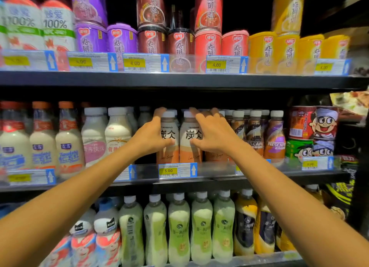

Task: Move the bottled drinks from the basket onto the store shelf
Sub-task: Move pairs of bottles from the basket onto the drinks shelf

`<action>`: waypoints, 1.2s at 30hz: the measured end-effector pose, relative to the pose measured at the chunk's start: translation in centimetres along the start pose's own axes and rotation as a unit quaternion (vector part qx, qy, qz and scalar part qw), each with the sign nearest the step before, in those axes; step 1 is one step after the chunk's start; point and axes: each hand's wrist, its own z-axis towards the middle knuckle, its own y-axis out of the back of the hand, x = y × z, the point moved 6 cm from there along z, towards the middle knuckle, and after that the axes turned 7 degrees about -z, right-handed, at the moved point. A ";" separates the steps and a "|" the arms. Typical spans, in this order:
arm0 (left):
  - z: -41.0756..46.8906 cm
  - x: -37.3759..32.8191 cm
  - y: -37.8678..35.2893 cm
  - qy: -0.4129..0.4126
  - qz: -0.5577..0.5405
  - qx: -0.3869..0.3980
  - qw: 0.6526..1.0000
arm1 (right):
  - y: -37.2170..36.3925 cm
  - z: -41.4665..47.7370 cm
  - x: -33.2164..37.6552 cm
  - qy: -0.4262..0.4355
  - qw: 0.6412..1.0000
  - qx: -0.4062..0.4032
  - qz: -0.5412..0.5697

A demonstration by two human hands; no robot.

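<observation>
Two Tanbing bottled drinks with white caps and brown-to-orange labels stand side by side at the front of the middle shelf (219, 180). My left hand (152, 136) wraps the left bottle (169, 153) from its left side, fingers behind it and thumb across the label. My right hand (212, 132) grips the right bottle (187, 147) from the right, fingers over its shoulder and cap. More bottles of the same kind stand behind them. The basket is not in view.
White milk bottles (117, 131) stand left of my hands and Nescafe bottles (274, 139) right of them, with cartoon cans (311, 131) beyond. Porridge cups (179, 41) fill the upper shelf. Green and yellow bottles (179, 227) line the lower shelf. A 5.00 price tag (177, 170) hangs below.
</observation>
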 end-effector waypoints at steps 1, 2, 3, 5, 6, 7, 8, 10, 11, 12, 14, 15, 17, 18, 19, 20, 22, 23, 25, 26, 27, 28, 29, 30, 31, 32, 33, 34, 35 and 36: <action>0.0 0.2 -0.1 0.003 -0.016 0.004 1.000 | -0.1 0.0 0.0 0.003 1.000 -0.004 -0.002; 0.1 0.3 -0.2 0.002 -0.028 0.005 1.000 | -0.2 -0.1 0.0 0.006 1.000 -0.007 -0.004; 0.1 0.2 -0.2 0.000 -0.036 0.004 0.999 | -0.2 -0.1 -0.1 0.008 1.000 -0.007 -0.004; 0.1 0.1 -0.3 -0.003 -0.046 -0.002 0.999 | -0.2 0.0 -0.4 0.003 1.000 -0.008 0.004; 0.2 0.0 -0.4 -0.006 -0.047 -0.007 0.999 | -0.2 0.0 -0.5 -0.004 1.000 -0.012 0.006; 0.2 -0.2 -0.4 -0.010 -0.047 -0.011 0.999 | -0.1 0.0 -0.6 -0.011 1.000 -0.019 0.004; 0.3 -0.4 -0.6 -0.013 -0.048 -0.014 0.999 | -0.1 0.1 -0.8 -0.019 0.999 -0.029 0.000; 0.4 -0.7 -0.9 -0.017 -0.053 -0.013 0.998 | -0.1 0.0 -0.9 -0.029 0.999 -0.041 -0.003; 0.5 -0.8 -1.0 -0.015 -0.054 -0.012 0.998 | -0.1 -0.1 -0.9 -0.029 0.999 -0.043 -0.003; 0.5 -0.8 -1.0 -0.011 -0.053 -0.012 0.998 | 0.0 -0.2 -0.9 -0.027 0.999 -0.041 -0.002; 0.4 -0.7 -1.1 -0.002 -0.053 -0.015 0.998 | 0.1 -0.3 -1.0 -0.022 0.999 -0.035 -0.006; 0.3 -0.6 -1.2 0.001 -0.052 -0.016 0.998 | 0.1 -0.4 -1.0 -0.020 0.999 -0.032 -0.007; 0.1 -0.6 -1.3 0.003 -0.049 -0.020 0.999 | 0.1 -0.4 -1.0 -0.018 1.000 -0.025 -0.007; 0.1 -0.6 -1.4 0.002 -0.046 -0.023 0.999 | -0.1 -0.3 -1.1 -0.018 1.000 -0.021 -0.006; 0.1 -0.6 -1.4 0.002 -0.044 -0.026 0.999 | -0.1 -0.3 -1.1 -0.018 1.000 -0.019 -0.005; 0.1 -0.7 -1.4 0.002 -0.041 -0.029 0.999 | -0.2 -0.3 -1.1 -0.018 1.000 -0.018 -0.004; 0.0 -0.7 -1.4 0.000 -0.032 -0.033 0.999 | -0.2 -0.3 -1.1 -0.014 1.000 -0.021 -0.004; 0.0 -0.7 -1.5 0.000 -0.027 -0.034 0.999 | -0.2 -0.4 -1.1 -0.012 1.000 -0.024 -0.005; -0.2 -0.8 -1.7 0.003 -0.018 -0.035 0.999 | -0.2 -0.4 -1.1 -0.011 0.999 -0.031 -0.006; -0.4 -0.8 -1.8 0.009 -0.012 -0.036 0.999 | -0.1 -0.5 -1.1 -0.009 0.999 -0.035 -0.008; -0.7 -0.9 -1.9 0.016 0.001 -0.040 0.999 | 0.0 -0.7 -1.0 -0.004 0.999 -0.040 -0.011; -1.1 -1.1 -2.0 0.021 0.024 -0.053 0.998 | 0.1 -0.9 -1.0 0.003 0.999 -0.047 -0.012; -1.5 -1.5 -2.0 0.013 0.055 -0.077 0.995 | 0.2 -1.2 -1.1 0.011 0.998 -0.058 -0.008; -2.0 -2.1 -2.0 -0.012 0.087 -0.106 0.990 | 0.3 -1.5 -1.2 0.018 0.997 -0.072 -0.001; -2.6 -2.9 -2.0 -0.053 0.115 -0.135 0.983 | 0.4 -1.9 -1.5 0.022 0.996 -0.090 0.007; -3.0 -3.7 -2.1 -0.100 0.138 -0.158 0.973 | 0.5 -2.4 -1.9 0.021 0.994 -0.105 0.012; -3.4 -4.5 -2.4 -0.145 0.157 -0.173 0.961 | 0.5 -2.9 -2.5 0.019 0.993 -0.120 0.012; -3.6 -5.2 -2.8 -0.180 0.175 -0.181 0.951 | 0.3 -3.4 -3.1 0.013 0.992 -0.129 0.010; -3.7 -5.9 -3.2 -0.207 0.191 -0.178 0.943 | 0.3 -3.9 -3.9 0.004 0.991 -0.135 0.004; -3.6 -6.6 -3.8 -0.226 0.204 -0.168 0.938 | 0.2 -4.5 -4.8 -0.008 0.991 -0.137 -0.001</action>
